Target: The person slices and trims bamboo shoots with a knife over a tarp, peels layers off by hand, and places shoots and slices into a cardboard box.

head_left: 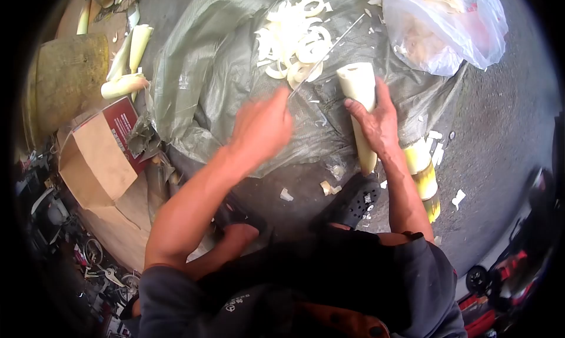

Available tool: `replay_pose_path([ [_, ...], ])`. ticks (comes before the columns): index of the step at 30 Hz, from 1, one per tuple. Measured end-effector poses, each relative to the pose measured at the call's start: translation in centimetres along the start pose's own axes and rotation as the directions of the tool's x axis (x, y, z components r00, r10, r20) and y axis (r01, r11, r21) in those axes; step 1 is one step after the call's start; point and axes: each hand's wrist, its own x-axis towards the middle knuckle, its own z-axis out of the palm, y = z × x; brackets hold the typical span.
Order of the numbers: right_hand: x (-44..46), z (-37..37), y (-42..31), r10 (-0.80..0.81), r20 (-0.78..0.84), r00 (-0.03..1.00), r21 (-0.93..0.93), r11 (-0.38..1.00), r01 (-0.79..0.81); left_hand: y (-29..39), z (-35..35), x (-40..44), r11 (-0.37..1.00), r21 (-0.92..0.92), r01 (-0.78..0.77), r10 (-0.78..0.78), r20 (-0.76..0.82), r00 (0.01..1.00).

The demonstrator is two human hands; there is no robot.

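My left hand (262, 126) is closed around the handle of a knife (329, 52), somewhat blurred. The thin blade points up and to the right, over the edge of a pile of pale cut rings and curls (285, 40). My right hand (379, 117) grips a peeled, cream-coloured bamboo shoot (358, 82), thumb on its near side and fingers around the other. The shoot stands at a slight tilt, its broad cut end upward and its narrow end down beside my shoe.
A grey-green woven sheet (212, 96) covers the ground. A plastic bag (447, 32) lies at the upper right. More shoot pieces (421, 167) rest by my right forearm. To the left are a cardboard box (97, 161), a yellowish drum (67, 82) and other shoots (126, 85).
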Motion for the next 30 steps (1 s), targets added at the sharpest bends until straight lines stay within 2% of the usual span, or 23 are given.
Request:
replay_pose_path([
  [1,0.2,0.4,-0.1,-0.026,-0.006,1.0,-0.037,0.999,0.026,-0.1,-0.2,-0.9,1.0,-0.006,-0.007,0.007,-0.001,1.0],
  [2,0.3,0.6,-0.6,-0.114,-0.001,0.993,-0.26,0.959,0.11,0.0,-0.3,-1.8,1.0,-0.013,-0.011,0.011,-0.002,1.0],
  [5,0.1,1.4,0.1,-0.158,-0.047,0.986,-0.228,0.963,0.143,0.8,-1.1,-4.1,0.998,-0.048,-0.034,0.036,0.022,0.999],
  [9,0.1,2.2,1.0,-0.248,-0.078,0.966,-0.284,0.934,0.217,0.4,-1.5,-6.4,0.996,-0.056,-0.072,0.074,0.037,0.997],
  [12,-0.1,2.0,0.2,-0.218,-0.064,0.974,-0.276,0.942,0.193,0.1,-2.1,-7.0,0.998,-0.043,-0.051,0.054,0.077,0.996],
  [17,0.0,2.0,0.6,-0.23,-0.054,0.972,-0.281,0.937,0.206,0.9,-0.2,-4.2,0.998,-0.009,-0.06,0.06,0.083,0.995],
  [21,0.0,1.9,0.5,-0.261,-0.046,0.964,-0.278,0.93,0.239,1.6,2.3,0.0,0.997,-0.068,-0.043,0.046,0.043,0.998],
  [27,0.9,1.4,1.8,-0.288,-0.048,0.956,-0.174,0.945,0.276,1.3,3.2,3.3,0.993,-0.117,-0.023,0.024,0.009,1.0],
  [30,0.5,1.1,0.6,-0.233,-0.108,0.967,-0.275,0.941,0.196,0.5,2.4,2.3,0.987,-0.15,-0.063,0.057,-0.048,0.997],
])
